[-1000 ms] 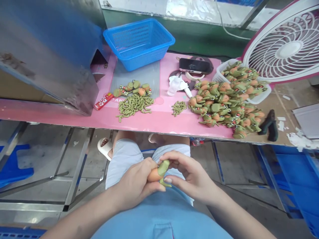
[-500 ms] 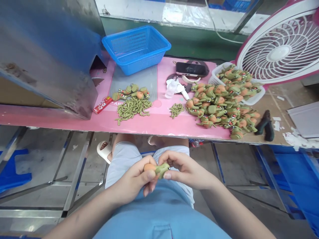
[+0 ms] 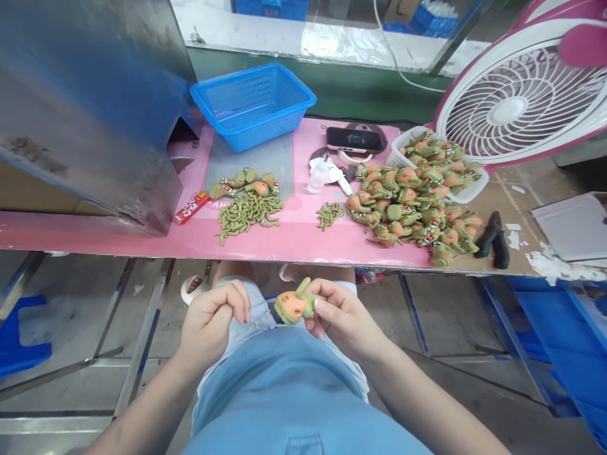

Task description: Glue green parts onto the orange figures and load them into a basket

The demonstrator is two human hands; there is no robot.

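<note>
The right hand is grasping a toy above the lap, thumb and fingers pinching its green end while the orange body is pointing toward the left hand. That left hand is curling its fingers inward, apart from the toy; whether it is hiding a small piece, I cannot tell.

The toy is looking light and fairly stiff, probably molded plastic or rubber, unlikely to be slipping much in dry fingers. The thin green limb sticking up is probably the weak spot, so the rounded orange body is offering the surer hold.

Farther out, the front edge of the counter is running straight across; any reach onto it would be crossing that edge. Just behind it, a pink strip is giving room for low sideways moves. A small pile of green pieces is lying near the heap of toys, leaving little space between them, while a larger pile is spreading on the left. The metal box is walling off that side; behind, a blue basket and a fan are limiting reach.
</note>
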